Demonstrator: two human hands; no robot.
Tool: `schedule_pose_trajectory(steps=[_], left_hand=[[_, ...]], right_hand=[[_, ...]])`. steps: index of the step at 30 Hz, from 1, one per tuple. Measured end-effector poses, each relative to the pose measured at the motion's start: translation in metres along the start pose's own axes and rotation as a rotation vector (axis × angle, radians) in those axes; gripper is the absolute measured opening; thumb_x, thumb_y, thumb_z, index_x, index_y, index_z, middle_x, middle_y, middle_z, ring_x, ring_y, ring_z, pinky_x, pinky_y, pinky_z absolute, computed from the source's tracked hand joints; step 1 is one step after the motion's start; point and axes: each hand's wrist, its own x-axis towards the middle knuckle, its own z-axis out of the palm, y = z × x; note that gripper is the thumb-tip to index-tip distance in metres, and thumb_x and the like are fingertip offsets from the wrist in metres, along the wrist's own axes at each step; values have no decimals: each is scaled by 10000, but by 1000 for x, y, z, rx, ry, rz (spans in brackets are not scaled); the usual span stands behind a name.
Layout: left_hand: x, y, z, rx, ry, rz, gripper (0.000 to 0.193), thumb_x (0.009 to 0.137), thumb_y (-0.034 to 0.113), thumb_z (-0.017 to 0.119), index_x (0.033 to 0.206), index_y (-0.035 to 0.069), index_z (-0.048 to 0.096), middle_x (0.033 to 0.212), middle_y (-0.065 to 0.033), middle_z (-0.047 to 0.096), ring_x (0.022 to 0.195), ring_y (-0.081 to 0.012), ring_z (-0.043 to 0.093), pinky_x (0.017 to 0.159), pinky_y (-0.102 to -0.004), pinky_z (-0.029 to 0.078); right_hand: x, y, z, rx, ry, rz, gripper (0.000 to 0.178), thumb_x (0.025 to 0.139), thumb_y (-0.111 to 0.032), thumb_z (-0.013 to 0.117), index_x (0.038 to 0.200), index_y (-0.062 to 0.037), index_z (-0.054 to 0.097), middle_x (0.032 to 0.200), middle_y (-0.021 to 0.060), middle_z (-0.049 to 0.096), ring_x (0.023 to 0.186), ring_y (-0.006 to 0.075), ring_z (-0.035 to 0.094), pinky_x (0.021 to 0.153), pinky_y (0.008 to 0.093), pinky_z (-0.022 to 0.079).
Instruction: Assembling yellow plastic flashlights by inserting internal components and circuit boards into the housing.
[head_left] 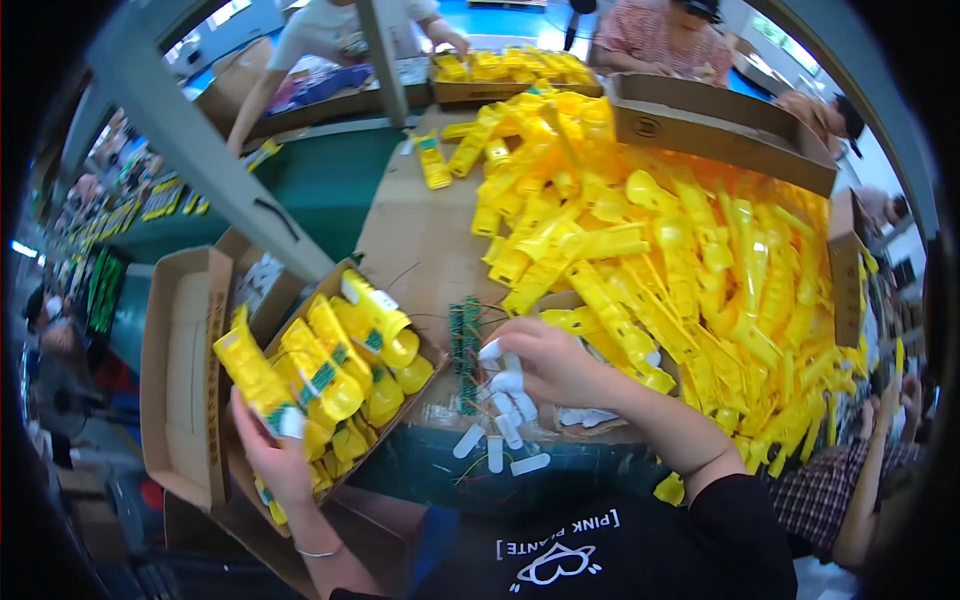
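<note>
My left hand (272, 452), white covers on its fingertips, grips a yellow plastic housing (250, 365) with a green circuit board at its lower end. It is over a cardboard box (395, 412) of similar yellow housings (335, 365), several bearing green boards. My right hand (545, 365), also with white fingertip covers, has its fingers bent together beside a stack of green circuit boards (463, 350) with thin wires. What its fingertips hold, if anything, is too small to make out. Several small white oblong pieces (495, 452) lie just below it.
A large heap of yellow housings (640, 240) covers the right of the table, edged by cardboard trays (720, 130). An open cardboard box (185, 380) stands at left. A grey metal post (210, 150) slants past a green conveyor belt (310, 190). Co-workers (665, 40) sit across and at right.
</note>
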Motion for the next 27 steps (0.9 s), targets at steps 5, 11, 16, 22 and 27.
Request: schedule_pose_trajectory(steps=[5, 11, 16, 22, 27], left_hand=[[27, -37, -25, 1122, 153, 434, 410, 863, 97, 529, 1250, 1, 434, 1206, -164, 495, 1053, -315, 511, 929, -392, 388], [-47, 36, 87, 132, -258, 835, 452, 851, 308, 526, 1114, -58, 502, 1041, -188, 554, 984, -312, 532, 861, -392, 423], [-121, 13, 167, -778, -909, -101, 588, 897, 218, 489, 1356, 11, 184, 1267, -125, 406, 1145, -205, 433, 963, -340, 352], [-121, 21, 154, -948, -750, -666, 417, 867, 98, 510, 1252, 38, 361, 1084, -62, 502, 993, -171, 511, 903, -319, 405], [-103, 11, 151, -958, -875, -682, 441, 856, 79, 542, 1266, 34, 385, 1120, -74, 519, 1012, -158, 531, 897, -311, 422]], right_hand=[[-51, 20, -48, -662, 242, 276, 361, 678, -65, 682, 1012, -27, 551, 989, 152, 552, 900, 316, 547, 761, 377, 465], [-76, 22, -59, -789, 298, 394, 454, 702, -13, 616, 1124, 20, 452, 1033, 192, 505, 910, 357, 520, 769, 391, 447], [-62, -50, -21, 77, 106, 262, 417, 771, -10, 570, 1157, 28, 416, 1081, 197, 469, 1010, 358, 477, 856, 376, 400], [-83, -30, -22, 50, 213, 317, 296, 779, -41, 594, 1072, -29, 554, 1024, 137, 566, 967, 310, 551, 827, 365, 449], [-102, 33, -20, -592, -7, 282, 170, 704, -50, 509, 861, -25, 570, 875, 138, 577, 815, 311, 574, 715, 381, 478]])
